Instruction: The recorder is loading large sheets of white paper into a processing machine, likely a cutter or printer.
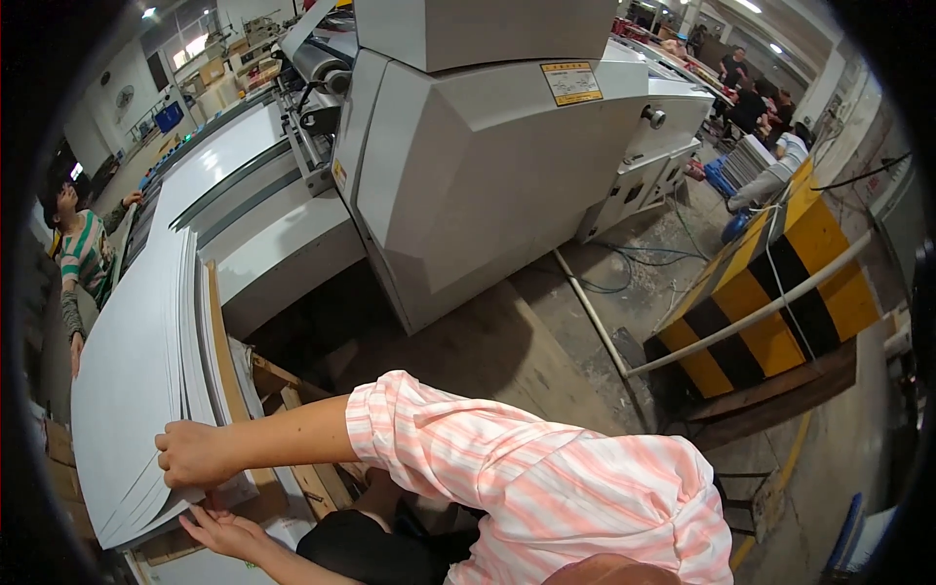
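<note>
Many white sheets [127,370] are lying stacked left of the grey machine [507,185], their long axis running up the view; the right grip [200,455] is clenching their near edge, the left grip [229,534] spreading its fingers just below.

Sheet stack [127,380]: left of the machine [507,185].
Right hand [200,453]: on the stack's near end.
Left hand [226,533]: just beside the right.
Co-worker [90,249]: left of the stack.
Block [736,292]: right of the machine, behind the rail [749,324].
Cable [629,286]: on floor [629,317], between machine and block.
</note>
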Tool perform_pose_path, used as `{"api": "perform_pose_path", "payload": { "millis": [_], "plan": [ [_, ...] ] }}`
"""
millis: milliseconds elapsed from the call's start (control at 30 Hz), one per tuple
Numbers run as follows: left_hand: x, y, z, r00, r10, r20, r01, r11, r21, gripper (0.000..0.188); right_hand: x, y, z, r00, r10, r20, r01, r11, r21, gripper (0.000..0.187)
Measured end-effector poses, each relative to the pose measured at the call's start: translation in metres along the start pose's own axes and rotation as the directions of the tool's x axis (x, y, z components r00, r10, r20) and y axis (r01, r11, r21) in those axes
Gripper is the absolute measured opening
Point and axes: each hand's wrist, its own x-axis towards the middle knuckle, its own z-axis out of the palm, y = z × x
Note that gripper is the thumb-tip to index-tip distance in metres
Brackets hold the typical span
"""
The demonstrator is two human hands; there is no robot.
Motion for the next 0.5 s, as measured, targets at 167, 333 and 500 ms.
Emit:
{"api": "perform_pose_path", "payload": {
  "millis": [167,333,500],
  "plan": [
    [0.004,-0.009,-0.001,0.995,0.0,0.101,0.016,0.987,-0.162,0.056,-0.002,0.001,-0.001,0.987,-0.093,-0.13,0.097,0.995,0.022,0.017],
    [0.012,-0.008,-0.007,0.998,-0.043,0.056,0.05,0.99,-0.131,0.054,0.0,-0.01,-0.009,0.994,0.1,0.04,-0.099,0.994,-0.045,0.016],
    [0.019,-0.013,-0.015,0.991,-0.094,0.1,0.105,0.987,-0.12,0.054,0.008,-0.019,-0.012,0.964,0.234,0.125,-0.24,0.97,0.031,0.026]
  ]
}}
